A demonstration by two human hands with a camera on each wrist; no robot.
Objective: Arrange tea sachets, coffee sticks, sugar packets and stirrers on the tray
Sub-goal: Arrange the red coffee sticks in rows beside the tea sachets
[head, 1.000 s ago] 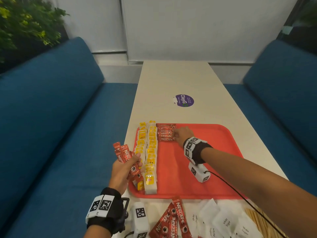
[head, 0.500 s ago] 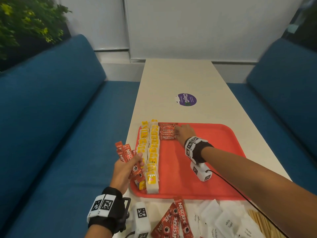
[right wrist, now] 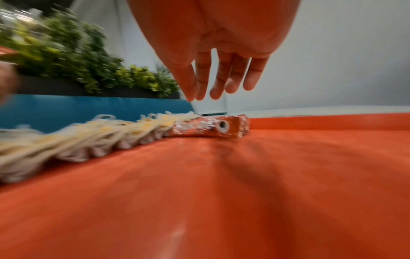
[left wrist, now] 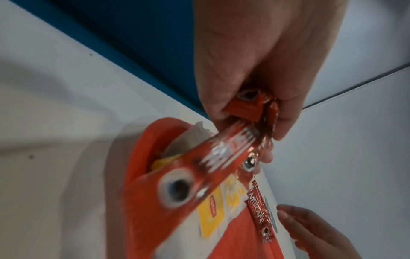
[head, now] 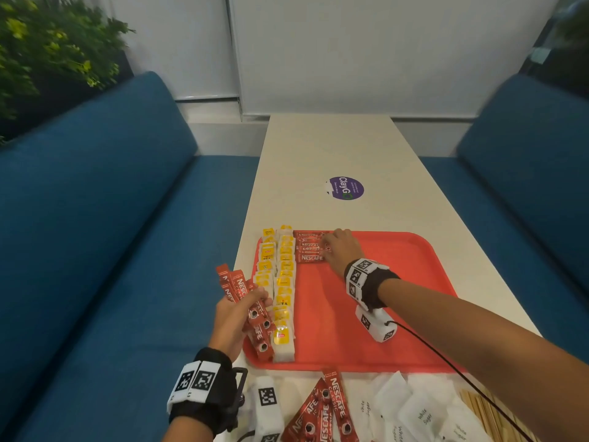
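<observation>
A red tray (head: 382, 314) lies on the table. Two rows of yellow-and-white tea sachets (head: 283, 282) run along its left side. Several coffee sticks (head: 310, 247) lie side by side at its far left corner. My right hand (head: 341, 250) is at their right ends; in the right wrist view its straight fingers (right wrist: 213, 87) hover just above the coffee sticks (right wrist: 210, 128). My left hand (head: 236, 317) grips a bundle of coffee sticks (head: 242, 295) over the tray's left rim, and the left wrist view shows these sticks (left wrist: 221, 150) close up.
On the table near me lie loose coffee sticks (head: 322, 413), white sugar packets (head: 420, 413) and wooden stirrers (head: 487, 413). A purple sticker (head: 345, 188) marks the table farther out. Blue sofas (head: 95, 250) flank both sides. The tray's middle and right are bare.
Hardly anything differs. My right hand stays at the laid coffee sticks and my left hand keeps its bundle in the same spot.
</observation>
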